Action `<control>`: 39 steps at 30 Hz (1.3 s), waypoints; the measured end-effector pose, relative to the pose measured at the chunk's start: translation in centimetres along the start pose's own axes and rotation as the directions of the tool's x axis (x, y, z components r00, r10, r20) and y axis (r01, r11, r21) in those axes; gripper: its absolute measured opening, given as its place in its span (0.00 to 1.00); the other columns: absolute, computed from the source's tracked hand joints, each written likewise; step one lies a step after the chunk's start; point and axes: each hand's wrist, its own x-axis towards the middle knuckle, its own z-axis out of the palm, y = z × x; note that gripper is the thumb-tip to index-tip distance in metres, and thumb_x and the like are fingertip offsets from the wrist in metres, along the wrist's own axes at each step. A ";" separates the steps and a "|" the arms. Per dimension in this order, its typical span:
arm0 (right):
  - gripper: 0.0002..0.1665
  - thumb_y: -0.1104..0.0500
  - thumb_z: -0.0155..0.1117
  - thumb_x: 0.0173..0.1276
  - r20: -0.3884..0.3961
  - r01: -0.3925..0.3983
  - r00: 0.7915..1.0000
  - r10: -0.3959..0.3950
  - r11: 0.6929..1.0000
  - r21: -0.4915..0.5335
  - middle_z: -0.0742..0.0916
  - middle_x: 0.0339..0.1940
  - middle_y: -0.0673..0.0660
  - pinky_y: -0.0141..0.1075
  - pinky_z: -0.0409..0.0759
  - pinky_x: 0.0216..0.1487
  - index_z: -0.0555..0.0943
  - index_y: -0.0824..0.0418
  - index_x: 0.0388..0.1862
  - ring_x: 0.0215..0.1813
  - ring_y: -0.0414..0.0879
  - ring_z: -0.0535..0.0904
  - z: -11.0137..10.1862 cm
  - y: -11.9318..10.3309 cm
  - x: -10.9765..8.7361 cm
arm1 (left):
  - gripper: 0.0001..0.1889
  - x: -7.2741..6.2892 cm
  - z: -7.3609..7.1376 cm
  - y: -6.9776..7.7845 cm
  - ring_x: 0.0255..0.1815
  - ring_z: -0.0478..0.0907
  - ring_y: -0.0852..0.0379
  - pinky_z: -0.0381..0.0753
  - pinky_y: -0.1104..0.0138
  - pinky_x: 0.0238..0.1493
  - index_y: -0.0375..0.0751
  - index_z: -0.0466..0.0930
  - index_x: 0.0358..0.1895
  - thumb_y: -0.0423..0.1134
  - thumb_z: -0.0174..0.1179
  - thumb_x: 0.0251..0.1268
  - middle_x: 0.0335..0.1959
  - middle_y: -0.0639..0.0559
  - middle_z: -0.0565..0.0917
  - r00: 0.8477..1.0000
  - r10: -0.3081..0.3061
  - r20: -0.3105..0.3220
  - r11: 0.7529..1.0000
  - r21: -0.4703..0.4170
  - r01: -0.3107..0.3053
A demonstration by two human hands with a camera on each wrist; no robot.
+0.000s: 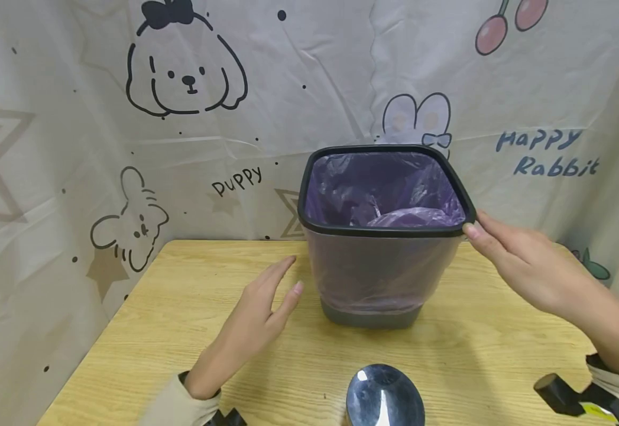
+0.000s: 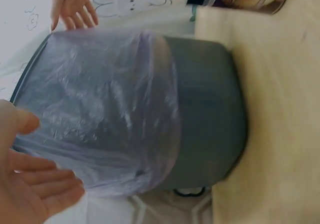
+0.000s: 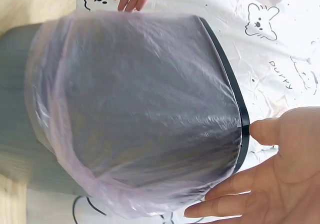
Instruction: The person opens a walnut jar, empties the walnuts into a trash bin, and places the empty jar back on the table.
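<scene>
A grey trash bin (image 1: 371, 318) stands upright on the table, with a black rim (image 1: 389, 232) around its mouth. A thin purple trash bag (image 2: 105, 94) lines the inside and hangs folded down over the outer wall. My right hand (image 1: 532, 266) touches the right front corner of the rim with its thumb, and in the right wrist view its fingers (image 3: 225, 204) reach straight along the bag-covered side. To the left of the bin, my left hand (image 1: 250, 310) hovers with relaxed fingers and a spread thumb, holding nothing.
A jar with a shiny round lid (image 1: 385, 395) is at the near edge of the head view, in front of the bin. The wooden table (image 1: 197, 284) backs onto a printed cloth (image 1: 309, 106) with cartoon animals, which also hangs at the left.
</scene>
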 end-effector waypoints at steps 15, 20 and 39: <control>0.39 0.50 0.66 0.66 -0.150 0.186 0.974 -0.172 0.978 0.092 0.75 0.66 0.62 0.60 0.70 0.55 0.66 0.58 0.72 0.64 0.63 0.72 7.6 0.5 -5.1 | 0.28 -8.0 4.8 1.6 0.59 0.75 0.51 0.77 0.53 0.56 0.47 0.67 0.68 0.38 0.59 0.65 0.63 0.52 0.74 0.999 -0.006 -0.038 0.966 -0.260 -0.004; 0.39 0.49 0.71 0.61 -0.123 0.172 0.980 -0.155 0.974 0.149 0.79 0.63 0.56 0.55 0.74 0.54 0.70 0.55 0.70 0.62 0.57 0.75 10.0 0.3 -6.4 | 0.36 -9.2 6.9 1.8 0.67 0.67 0.43 0.69 0.37 0.57 0.54 0.62 0.71 0.44 0.64 0.58 0.70 0.51 0.67 0.997 -0.078 0.027 0.938 -0.337 0.083; 0.66 0.45 0.84 0.38 -0.107 0.339 0.941 -0.322 0.875 0.346 0.72 0.70 0.50 0.35 0.75 0.54 0.59 0.49 0.76 0.68 0.35 0.65 15.2 1.8 -8.8 | 0.55 -10.0 10.3 0.1 0.74 0.56 0.45 0.68 0.46 0.64 0.39 0.49 0.76 0.77 0.45 0.55 0.74 0.37 0.58 0.976 0.168 0.142 0.923 -0.371 -0.105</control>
